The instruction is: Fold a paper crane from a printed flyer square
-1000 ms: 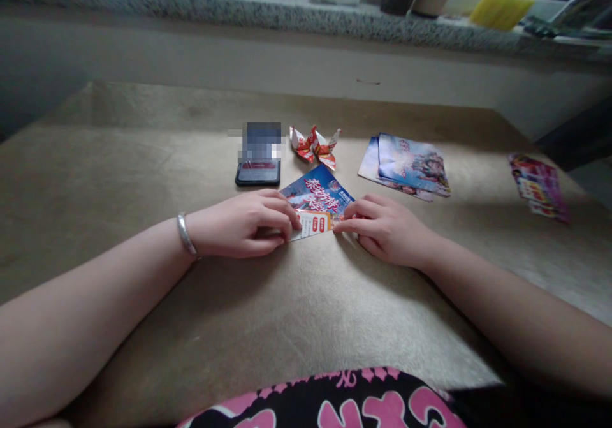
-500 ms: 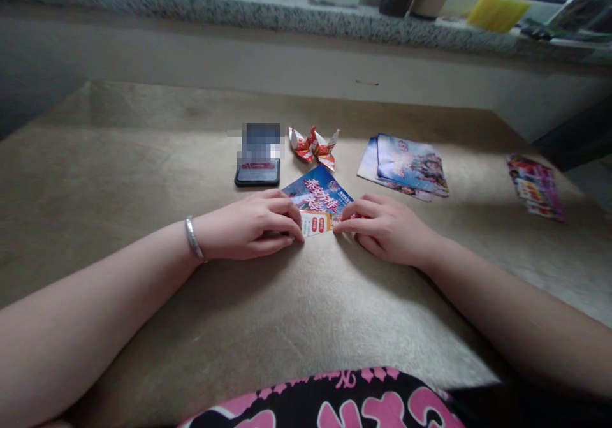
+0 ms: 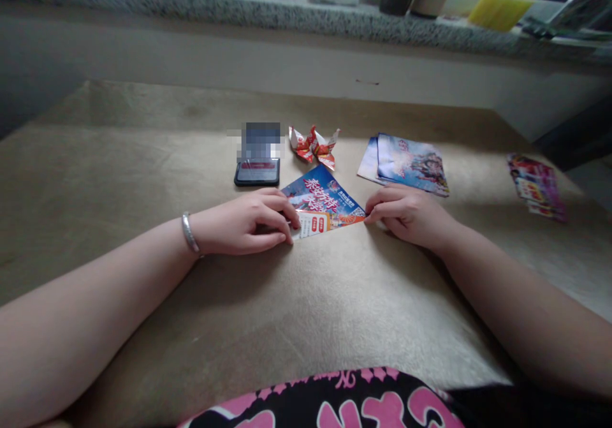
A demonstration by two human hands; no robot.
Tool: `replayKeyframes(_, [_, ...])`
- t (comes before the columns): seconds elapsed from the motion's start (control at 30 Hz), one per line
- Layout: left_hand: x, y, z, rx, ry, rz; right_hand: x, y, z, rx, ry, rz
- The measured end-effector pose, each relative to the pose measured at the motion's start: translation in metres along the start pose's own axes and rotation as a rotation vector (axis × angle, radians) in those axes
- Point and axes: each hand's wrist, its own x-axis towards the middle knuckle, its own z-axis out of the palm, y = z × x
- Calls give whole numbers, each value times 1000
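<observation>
A blue printed sheet of paper [image 3: 325, 195], folded into a triangle, lies on the table with one corner pointing away from me. My left hand [image 3: 251, 221], with a silver bracelet at the wrist, presses its curled fingers on the left corner. At the right corner, my right hand [image 3: 406, 214] pinches the paper between closed fingertips. The fold runs along the near edge, between both hands. Just beyond the far corner sits a red and white folded paper figure [image 3: 314, 147]. A phone [image 3: 258, 173] lies behind my left hand, its screen partly blurred out.
Printed blue sheets [image 3: 411, 163] lie stacked beyond my right hand. Farther right are several purple and red printed papers [image 3: 536, 187] on the gold-brown table [image 3: 287, 326]. Behind the table, a stone windowsill [image 3: 143, 4] bears bottles and a yellow object [image 3: 500, 12].
My right hand has slid right along the near edge to the paper's right corner, uncovering more print. My left hand has shifted slightly left, still on the paper.
</observation>
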Motion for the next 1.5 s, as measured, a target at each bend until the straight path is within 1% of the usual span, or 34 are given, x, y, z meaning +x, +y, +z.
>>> replayKeyframes(0.13, [-2, -3, 1, -23, -5, -1, -3, 4, -2, 16, -23, 22])
replayKeyframes(0.3, [-3, -5, 2, -47, 8, -3, -4, 7, -5, 16, -28, 11])
replayKeyframes(0.43, [-3, -5, 2, -38, 7, 8, -5, 7, -4, 18, -23, 29])
replayKeyframes(0.53, [-2, 0, 5, 21, 25, -5, -5, 7, -2, 71, 11, 65])
replayKeyframes(0.63, [0, 5, 11, 126, 81, -75, -2, 6, 1, 133, 82, 143])
replayKeyframes(0.67, [0, 7, 13, 156, 100, -90, -1, 5, 2, 139, 108, 170])
replayKeyframes(0.73, [1, 9, 17, 222, 103, -90, 2, 1, 2, 131, 145, 196])
replayKeyframes(0.77, [2, 9, 18, 257, 98, -82, 4, -2, 2, 119, 153, 194])
replayKeyframes(0.83, [3, 10, 19, 318, 93, -62, 7, -8, 2, 91, 147, 143])
replayKeyframes(0.9, [4, 11, 19, 348, 94, -43, 11, -15, 2, 59, 93, 83])
replayKeyframes(1.07, [8, 15, 17, 299, 88, 0, 16, -28, 4, 33, 9, -6])
replayKeyframes(1.27, [9, 14, 15, 178, 76, 50, 14, -24, 4, 48, 19, 2])
replayKeyframes(1.37, [10, 12, 15, 161, 80, 72, 14, -23, 4, 47, 20, 7])
replayKeyframes(1.5, [10, 10, 14, 163, 55, 88, 14, -23, 5, 23, 22, 18])
